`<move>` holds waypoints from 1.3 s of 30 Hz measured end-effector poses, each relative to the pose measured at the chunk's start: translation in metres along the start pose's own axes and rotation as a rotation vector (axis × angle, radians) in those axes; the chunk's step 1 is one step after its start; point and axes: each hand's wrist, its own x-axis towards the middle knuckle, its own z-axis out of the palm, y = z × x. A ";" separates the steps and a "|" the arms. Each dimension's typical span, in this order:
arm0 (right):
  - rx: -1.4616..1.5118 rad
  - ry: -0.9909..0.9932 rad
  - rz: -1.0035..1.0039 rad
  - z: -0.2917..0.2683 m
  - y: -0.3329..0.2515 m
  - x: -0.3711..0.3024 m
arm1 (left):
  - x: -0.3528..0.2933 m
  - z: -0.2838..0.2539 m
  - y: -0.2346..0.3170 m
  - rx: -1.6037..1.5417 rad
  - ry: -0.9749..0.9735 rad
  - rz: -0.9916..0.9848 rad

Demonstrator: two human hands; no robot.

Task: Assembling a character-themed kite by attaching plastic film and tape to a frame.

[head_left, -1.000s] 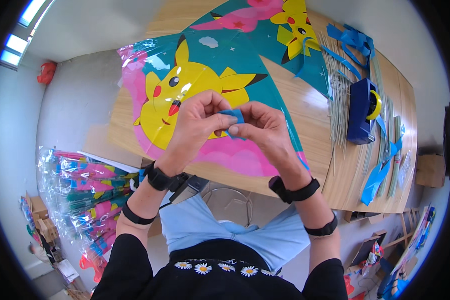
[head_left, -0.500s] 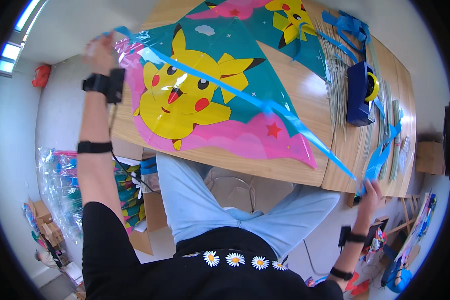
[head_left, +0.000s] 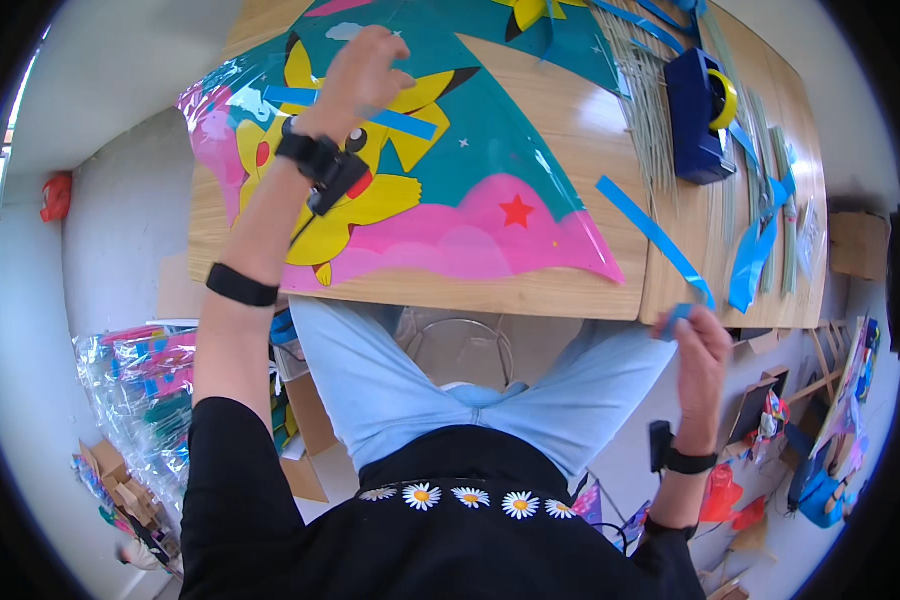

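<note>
Over a large teal, pink and yellow kite sheet [head_left: 515, 245] printed with a cartoon figure, my left hand [head_left: 362, 72] is raised with its fingers bent and apart. I see nothing between its fingertips. A short blue strip [head_left: 407, 124] shows on both sides of that hand, its middle hidden; whether it touches the sheet, I cannot tell. My right hand [head_left: 700, 345], at the table's front edge on the right, pinches the lower end of another blue strip [head_left: 650, 232]. That strip's free end points up and left, toward the kite's pink corner.
On the table's right stand a dark blue tape dispenser [head_left: 698, 120] with a yellow roll and a bundle of thin sticks [head_left: 642, 120]. A loose blue ribbon [head_left: 755, 255] lies beyond my right hand. Plastic-wrapped kites [head_left: 135, 390] and an open cardboard box [head_left: 310, 440] are below left.
The blue strip stretched between my hands is now in separate pieces. My left hand has swept right over the kite; my right hand has moved slightly left and up, still gripping a strip.
</note>
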 end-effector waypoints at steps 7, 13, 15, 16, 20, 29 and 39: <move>0.660 -0.500 0.355 0.106 -0.008 -0.008 | -0.091 -0.013 0.174 -1.177 -0.473 -0.087; 0.937 -0.743 0.398 0.125 -0.012 -0.021 | -0.137 -0.025 0.207 -1.301 -0.460 -0.021; 0.964 -0.786 0.382 0.126 -0.019 -0.030 | -0.144 -0.035 0.212 -1.190 -0.353 0.020; 0.869 -0.743 0.347 0.126 -0.028 -0.035 | -0.145 -0.045 0.216 -1.182 -0.346 0.026; 0.537 -0.836 0.085 0.109 0.007 -0.048 | -0.144 -0.108 0.228 -1.085 0.248 -0.095; -0.587 -0.468 -0.450 0.084 0.038 -0.062 | -0.156 -0.151 0.222 -0.939 0.246 -0.223; -0.325 -0.365 -0.384 0.091 0.002 -0.029 | -0.154 -0.082 0.230 -1.115 -0.057 -0.404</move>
